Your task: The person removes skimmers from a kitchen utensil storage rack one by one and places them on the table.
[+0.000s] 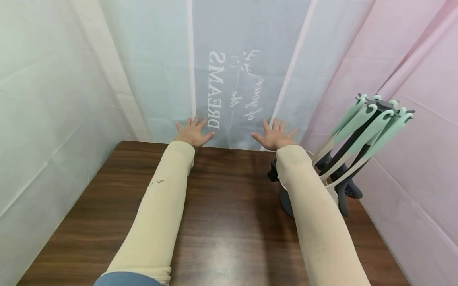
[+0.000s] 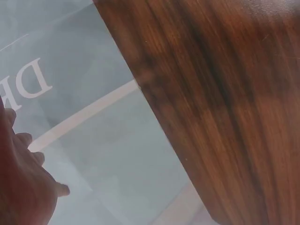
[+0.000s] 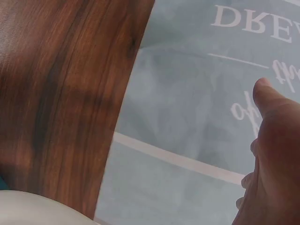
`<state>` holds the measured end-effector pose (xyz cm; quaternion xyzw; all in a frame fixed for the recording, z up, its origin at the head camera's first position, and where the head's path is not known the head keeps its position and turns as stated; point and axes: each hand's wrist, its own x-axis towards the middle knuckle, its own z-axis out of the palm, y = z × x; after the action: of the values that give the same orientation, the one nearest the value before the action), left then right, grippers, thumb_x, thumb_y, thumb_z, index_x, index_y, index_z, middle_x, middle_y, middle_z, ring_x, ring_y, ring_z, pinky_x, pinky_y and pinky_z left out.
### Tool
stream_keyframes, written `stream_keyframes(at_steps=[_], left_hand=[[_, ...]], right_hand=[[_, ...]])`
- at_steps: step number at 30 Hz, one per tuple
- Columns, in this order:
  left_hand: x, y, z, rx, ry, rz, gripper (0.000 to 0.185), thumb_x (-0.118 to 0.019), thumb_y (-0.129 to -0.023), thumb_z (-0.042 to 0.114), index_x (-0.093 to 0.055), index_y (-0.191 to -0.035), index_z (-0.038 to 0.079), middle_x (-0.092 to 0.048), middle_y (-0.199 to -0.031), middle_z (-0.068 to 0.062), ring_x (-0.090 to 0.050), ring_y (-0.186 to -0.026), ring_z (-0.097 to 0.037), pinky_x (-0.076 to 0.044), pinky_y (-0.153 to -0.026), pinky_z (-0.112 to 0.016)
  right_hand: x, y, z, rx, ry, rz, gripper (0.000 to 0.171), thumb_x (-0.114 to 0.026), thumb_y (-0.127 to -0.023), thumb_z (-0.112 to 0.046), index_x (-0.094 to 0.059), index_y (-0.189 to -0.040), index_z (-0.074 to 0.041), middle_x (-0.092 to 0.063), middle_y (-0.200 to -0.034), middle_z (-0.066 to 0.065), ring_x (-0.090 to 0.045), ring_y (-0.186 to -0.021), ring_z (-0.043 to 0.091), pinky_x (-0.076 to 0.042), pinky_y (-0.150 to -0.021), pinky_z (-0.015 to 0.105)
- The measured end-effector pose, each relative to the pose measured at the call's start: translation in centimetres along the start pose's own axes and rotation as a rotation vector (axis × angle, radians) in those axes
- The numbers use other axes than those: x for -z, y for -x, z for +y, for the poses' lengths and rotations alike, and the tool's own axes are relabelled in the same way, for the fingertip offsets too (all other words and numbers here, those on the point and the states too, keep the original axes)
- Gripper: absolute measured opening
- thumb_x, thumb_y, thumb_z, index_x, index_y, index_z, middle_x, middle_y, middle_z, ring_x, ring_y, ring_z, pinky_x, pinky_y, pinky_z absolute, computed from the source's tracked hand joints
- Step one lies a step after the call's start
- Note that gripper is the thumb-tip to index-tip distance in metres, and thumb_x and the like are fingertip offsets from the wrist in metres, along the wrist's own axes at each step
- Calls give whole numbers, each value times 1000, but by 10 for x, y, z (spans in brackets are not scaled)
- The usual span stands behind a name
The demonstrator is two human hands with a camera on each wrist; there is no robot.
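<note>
My left hand [image 1: 193,134] reaches past the far edge of the wooden table [image 1: 225,206], fingers spread and holding nothing. Likewise spread, my right hand [image 1: 274,137] is a short way to its right, also holding nothing. Behind both hangs a pale cloth [image 1: 247,35] with upside-down lettering; whether the fingertips touch it I cannot tell. Right of my right forearm stands a rack of kitchen utensils with mint-green handles [image 1: 365,137]; the sleeve hides part of it. The left wrist view shows my left hand [image 2: 28,187] at the lower left, and the right wrist view my right hand [image 3: 281,150].
The rack's dark round base [image 1: 285,202] shows beside my right sleeve. Grey utensil heads [image 1: 352,190] hang low near the table's right edge. A whitish cloth wall [image 1: 46,119] borders the left side and a pinkish one [image 1: 411,190] the right.
</note>
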<state>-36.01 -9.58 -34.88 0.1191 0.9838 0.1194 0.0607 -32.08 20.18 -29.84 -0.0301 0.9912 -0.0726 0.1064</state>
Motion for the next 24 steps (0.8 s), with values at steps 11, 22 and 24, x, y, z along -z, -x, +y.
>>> stream_keyframes(at_steps=[11,22,24], left_hand=[[30,1,-4,-57,20,-19,73,-37,-107,49,-19,-163,5,-20,-163,-28,-24,-149,-45,-25,-118,-59],[54,7,-26,-163,82,-9,57,-46,-106,20,-32,-152,-12,-36,-154,-33,-34,-143,-47,-30,-117,-56],[59,8,-26,-178,113,3,55,-46,-106,19,-35,-151,-10,-40,-151,-33,-38,-140,-48,-33,-115,-56]], right_hand=[[21,5,-5,105,2,12,81,-41,-107,-52,-8,-163,-4,-11,-165,28,-11,-153,44,-18,-117,67],[47,21,-10,263,-80,67,62,-53,-106,-27,-33,-153,9,-38,-154,30,-39,-141,44,-35,-114,55],[54,27,-9,274,-94,93,58,-54,-105,-25,-39,-150,9,-44,-149,31,-44,-137,45,-38,-111,56]])
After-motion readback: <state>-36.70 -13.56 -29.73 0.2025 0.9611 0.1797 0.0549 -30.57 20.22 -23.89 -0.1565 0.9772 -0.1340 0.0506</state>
